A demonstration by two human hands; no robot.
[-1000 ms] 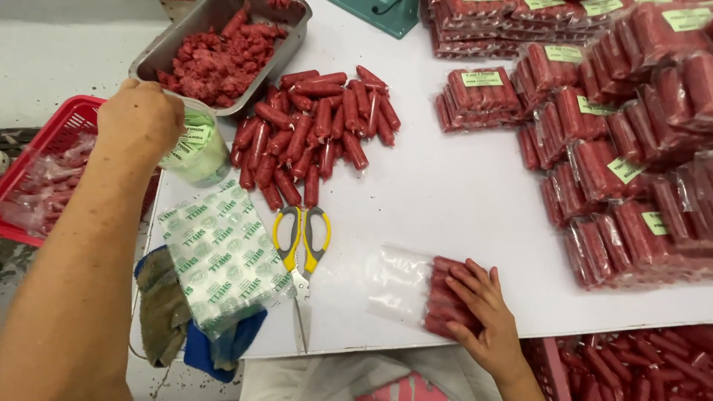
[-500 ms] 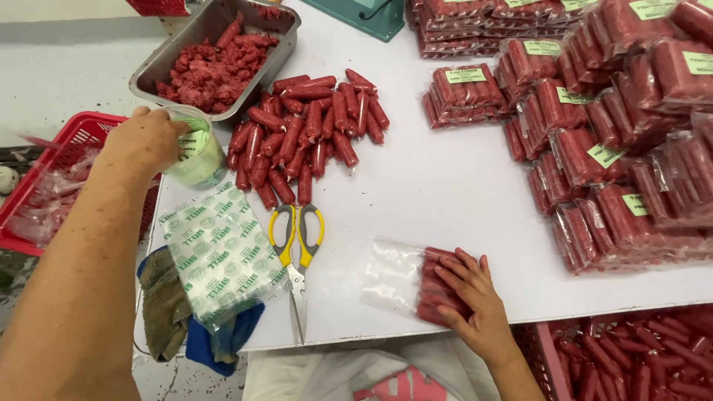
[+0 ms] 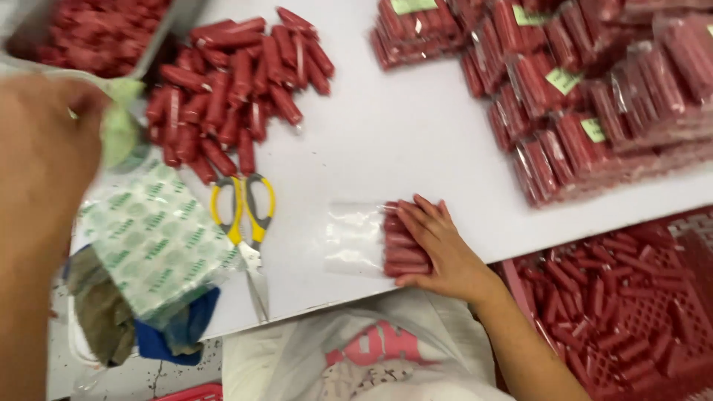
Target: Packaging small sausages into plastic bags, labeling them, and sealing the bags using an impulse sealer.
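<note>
Head view: the right hand (image 3: 438, 249) lies flat, fingers together and stretched out, pressed on top of a clear plastic bag (image 3: 371, 239) of red sausages (image 3: 401, 249) near the front edge of the white table (image 3: 401, 148); the filled end sits under the palm and the empty, glossy end of the bag points left. The left hand (image 3: 44, 148) is blurred at the left edge, raised over the table corner, and it seems to close around a pale green label roll (image 3: 119, 122), though how firmly the fingers grip I cannot tell. Just below that hand lies a flat packet with a green printed pattern (image 3: 152, 238), partly hanging over the table edge above a heap of cloths (image 3: 126, 327), 1 blue, 1 drab. Between the packet and the bag lies 1 pair of scissors with yellow and grey handles (image 3: 245, 219), blades pointing toward the person. Beyond the scissors is a loose pile of red sausages (image 3: 230, 82), touching one another, and at the top left corner a metal tray of red minced meat (image 3: 96, 33), blurred. On the right side of the table, stacked sealed packs of sausages (image 3: 594, 96) with green labels crowd together. Below the table edge at the right, a red crate (image 3: 616, 297) holds more loose sausages.
</note>
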